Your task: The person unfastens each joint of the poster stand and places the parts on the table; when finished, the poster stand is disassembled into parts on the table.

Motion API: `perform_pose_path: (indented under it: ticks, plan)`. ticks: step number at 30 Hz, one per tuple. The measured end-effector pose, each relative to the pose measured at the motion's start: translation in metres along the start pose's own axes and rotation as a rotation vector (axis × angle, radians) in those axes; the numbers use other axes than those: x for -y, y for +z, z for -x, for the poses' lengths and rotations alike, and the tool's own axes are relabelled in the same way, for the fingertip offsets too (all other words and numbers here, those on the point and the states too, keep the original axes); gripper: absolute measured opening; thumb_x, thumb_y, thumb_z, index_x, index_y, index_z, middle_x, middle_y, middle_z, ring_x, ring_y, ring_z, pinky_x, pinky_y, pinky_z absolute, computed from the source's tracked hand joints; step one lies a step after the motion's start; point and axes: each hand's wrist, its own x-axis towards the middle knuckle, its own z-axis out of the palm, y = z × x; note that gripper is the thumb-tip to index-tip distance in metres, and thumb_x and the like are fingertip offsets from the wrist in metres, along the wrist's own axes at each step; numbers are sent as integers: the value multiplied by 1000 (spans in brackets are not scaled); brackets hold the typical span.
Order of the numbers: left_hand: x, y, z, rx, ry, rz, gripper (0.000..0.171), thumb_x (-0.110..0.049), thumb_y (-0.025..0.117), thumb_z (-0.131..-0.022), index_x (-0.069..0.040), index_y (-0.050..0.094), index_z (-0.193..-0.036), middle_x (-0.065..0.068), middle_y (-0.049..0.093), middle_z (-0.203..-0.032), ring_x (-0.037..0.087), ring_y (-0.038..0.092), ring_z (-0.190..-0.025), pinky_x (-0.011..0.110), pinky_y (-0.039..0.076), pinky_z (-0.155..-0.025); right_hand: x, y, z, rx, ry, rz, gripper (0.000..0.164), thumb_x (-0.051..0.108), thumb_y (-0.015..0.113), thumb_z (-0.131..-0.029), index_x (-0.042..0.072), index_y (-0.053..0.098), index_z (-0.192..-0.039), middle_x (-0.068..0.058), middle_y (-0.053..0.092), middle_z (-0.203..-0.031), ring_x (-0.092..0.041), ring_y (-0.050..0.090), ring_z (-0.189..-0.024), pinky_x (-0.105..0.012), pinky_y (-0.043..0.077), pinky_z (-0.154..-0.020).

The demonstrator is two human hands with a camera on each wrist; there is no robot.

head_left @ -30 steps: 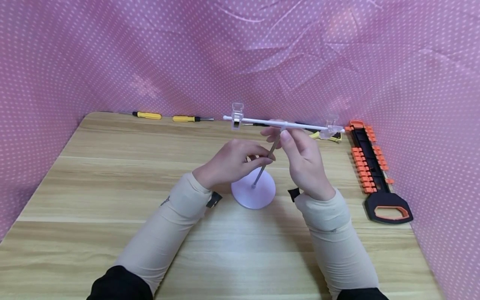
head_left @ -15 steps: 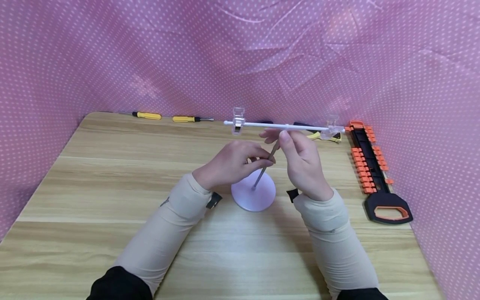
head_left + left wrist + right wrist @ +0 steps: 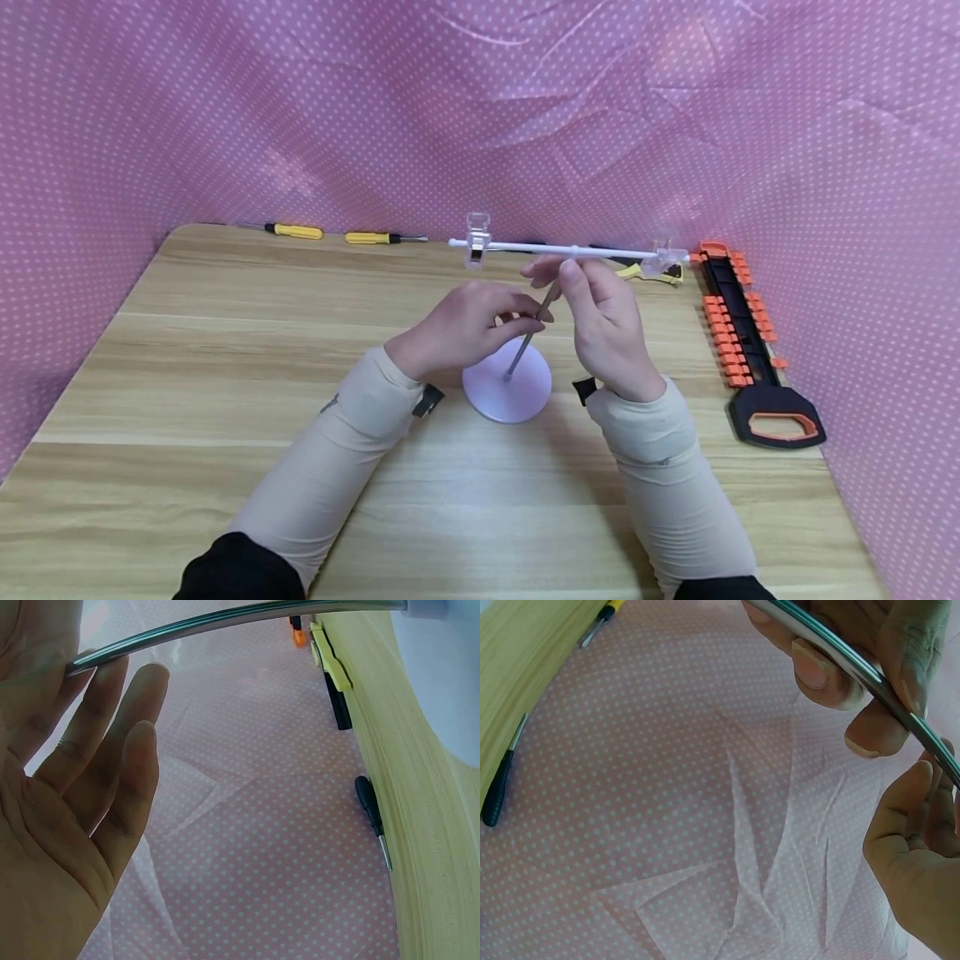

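Left hand [image 3: 472,321] pinches the rod [image 3: 522,349]; right hand [image 3: 609,321], just below the bar [image 3: 543,248], apparently grips its top. Uneven hand pressure could tilt the base [image 3: 517,402] beneath.

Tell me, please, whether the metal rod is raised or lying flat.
Raised: the metal rod slants up from the white disc, pinched by the left hand.

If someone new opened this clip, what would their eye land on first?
Probably the stand at the centre of the head view: the left hand and right hand grip its metal rod, above a round white base and below a white crossbar with clear clips near its ends. Next, likely the black-and-orange rack along the table's right side, and the pink dotted cloth behind everything.
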Motion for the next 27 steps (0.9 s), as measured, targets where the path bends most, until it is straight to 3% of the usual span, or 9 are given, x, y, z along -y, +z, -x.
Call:
perform_pose_path:
  ticks: [15, 21, 27]
  plan:
    - [0, -2, 1, 22, 17, -38, 13, -21, 74, -101, -14, 84, -108, -6, 80, -100, 6, 68, -85, 30, 55, -79, -3, 0, 0, -17, -29, -10, 31, 4, 44, -111, -16, 67, -107, 18, 74, -108, -11, 69, -99, -28, 53, -80]
    - [1, -2, 0, 22, 27, -52, 14, -21, 74, -101, -14, 83, -108, -5, 80, -100, 7, 68, -84, 28, 54, -79, -1, 1, 1, -24, -23, -10, 34, 8, 46, -113, -15, 66, -98, 18, 74, -106, -10, 71, -100, -28, 53, -82]
    - [1, -2, 1, 12, 45, -59, 12, -20, 74, -101, -14, 83, -107, -5, 79, -99, 7, 67, -85, 28, 54, -79, -2, 2, 0, -26, -27, -18, 37, 14, 47, -114, -15, 67, -102, 16, 75, -103, -14, 72, -99, -29, 53, -80]
